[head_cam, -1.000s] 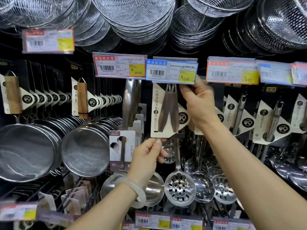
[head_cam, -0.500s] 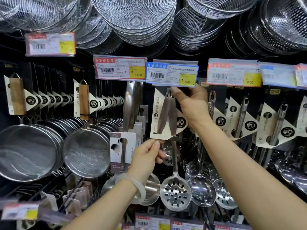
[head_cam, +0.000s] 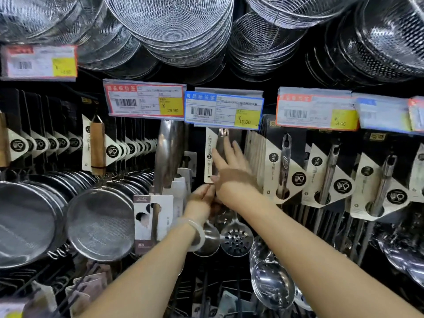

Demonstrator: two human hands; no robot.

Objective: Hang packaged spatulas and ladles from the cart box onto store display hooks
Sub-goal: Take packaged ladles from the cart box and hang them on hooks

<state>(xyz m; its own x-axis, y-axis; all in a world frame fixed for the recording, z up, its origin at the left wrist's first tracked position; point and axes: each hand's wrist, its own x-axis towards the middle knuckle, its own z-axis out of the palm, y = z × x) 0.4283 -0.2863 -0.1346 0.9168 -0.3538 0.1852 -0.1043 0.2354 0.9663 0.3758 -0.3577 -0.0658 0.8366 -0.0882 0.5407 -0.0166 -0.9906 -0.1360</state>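
Note:
A packaged two-piece ladle set point(head_cam: 210, 154) on a white card hangs from the display hook point(head_cam: 223, 131) under the blue 10.00 price tag point(head_cam: 223, 110). Its slotted spoon bowl point(head_cam: 236, 238) and plain ladle bowl point(head_cam: 206, 239) dangle below. My right hand point(head_cam: 231, 166) lies flat against the card front, fingers straight and spread. My left hand point(head_cam: 202, 199), with a pale bangle on the wrist, pinches the card's bottom edge. The cart box is out of view.
More carded ladles point(head_cam: 284, 166) hang in rows to the right, and round mesh strainers point(head_cam: 98, 226) to the left. Wire skimmers point(head_cam: 174, 26) hang overhead. A carded utensil point(head_cam: 152, 220) hangs just left of my left hand. Price tags line the hook ends.
The card has gone back along the hook, under the blue tag. My right hand left the card's top and now presses flat on its front. My left hand still pinches the bottom edge.

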